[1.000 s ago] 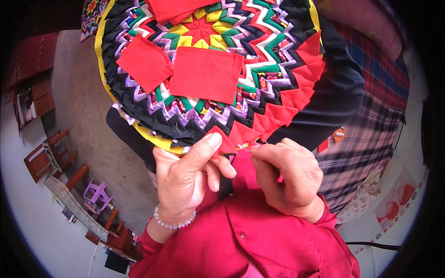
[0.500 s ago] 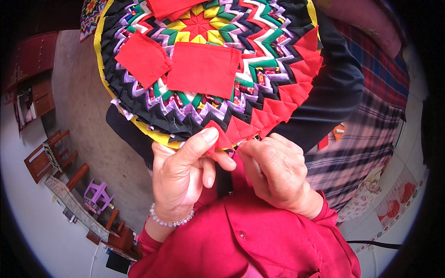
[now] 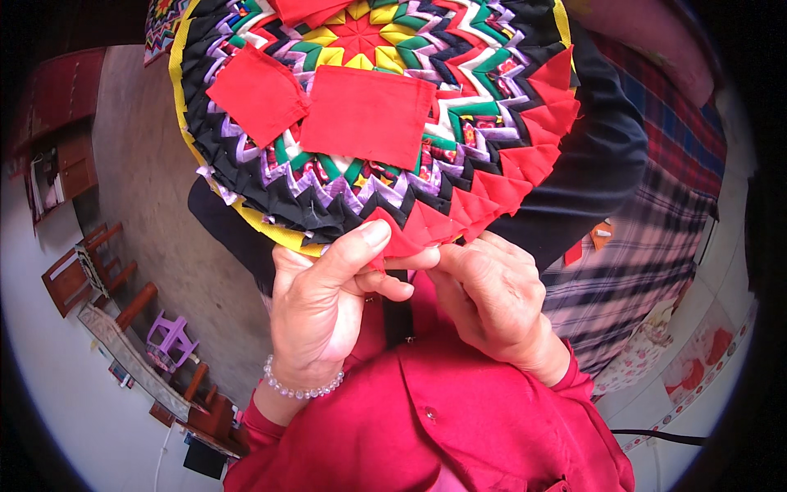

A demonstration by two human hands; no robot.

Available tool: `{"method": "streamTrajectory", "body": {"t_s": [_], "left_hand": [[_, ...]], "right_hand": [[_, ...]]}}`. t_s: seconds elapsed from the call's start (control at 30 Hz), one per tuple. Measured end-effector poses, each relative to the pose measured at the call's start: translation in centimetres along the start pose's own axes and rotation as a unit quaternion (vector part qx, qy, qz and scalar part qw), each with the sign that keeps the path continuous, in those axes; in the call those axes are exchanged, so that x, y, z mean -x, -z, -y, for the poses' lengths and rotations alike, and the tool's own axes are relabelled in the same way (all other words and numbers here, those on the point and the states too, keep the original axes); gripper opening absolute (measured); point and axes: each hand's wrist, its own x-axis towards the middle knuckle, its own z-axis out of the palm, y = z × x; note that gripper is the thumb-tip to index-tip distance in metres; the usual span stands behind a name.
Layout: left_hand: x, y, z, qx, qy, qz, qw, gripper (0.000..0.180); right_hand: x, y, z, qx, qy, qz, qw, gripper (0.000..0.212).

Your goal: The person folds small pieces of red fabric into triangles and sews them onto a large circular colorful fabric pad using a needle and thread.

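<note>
A round folded-patchwork mat [image 3: 344, 197] lies across my lap, with zigzag rings in black, purple, green, white and red around a yellow and red star. Folded red triangles [image 3: 500, 176] run along its right and near rim. My left hand [image 3: 324, 299] grips the near edge, thumb on top of a red triangle and fingers beneath. Beside it, my right hand [image 3: 488, 291] is pinched closed against the same edge; whatever it pinches is hidden. Two loose red cloth squares [image 3: 369, 116] [image 3: 259, 94] lie flat on the mat, with more red cloth [image 3: 310, 8] at the top.
To the right spreads a plaid cloth [image 3: 623, 271] with small red and orange scraps [image 3: 602, 234] on it. Over the floor at left stand a purple stool [image 3: 170, 340] and a wooden chair [image 3: 86, 271]. A dark cable [image 3: 660, 437] runs at lower right.
The mat has shifted slightly right. My left forefinger has straightened under the edge toward my right fingertips, and my right hand has stayed close to the rim.
</note>
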Motion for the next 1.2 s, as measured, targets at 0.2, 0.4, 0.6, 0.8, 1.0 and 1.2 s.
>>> {"method": "streamTrajectory", "body": {"t_s": [0.2,0.4,0.6,0.8,1.0,1.2], "left_hand": [[0.1,0.2,0.1,0.004,-0.009,-0.003,1.0,0.012],[0.0,-0.1,0.5,0.01,-0.044,-0.019,0.999,0.011],[0.1,-0.4,0.7,-0.012,-0.073,-0.038,0.997,0.01],[0.0,-0.1,0.7,-0.05,-0.09,-0.045,0.994,0.009],[0.2,-0.3,-0.2,-0.02,-0.027,-0.021,0.999,0.008],[0.3,-0.6,-0.4,-0.005,-0.014,-0.024,1.0,0.007]], "right_hand": [[-0.3,4.0,0.7,-0.091,-0.112,0.088,0.986,0.021],[-2.6,2.3,1.4,-0.054,0.0,0.006,0.999,0.027],[-2.7,1.8,1.0,0.015,0.032,0.052,0.998,0.026],[-2.7,2.1,1.1,0.02,0.002,0.066,0.998,0.023],[-2.3,1.9,0.8,0.016,0.003,0.051,0.999,0.024],[-1.6,1.6,0.6,0.024,0.008,0.037,0.999,0.026]]}}
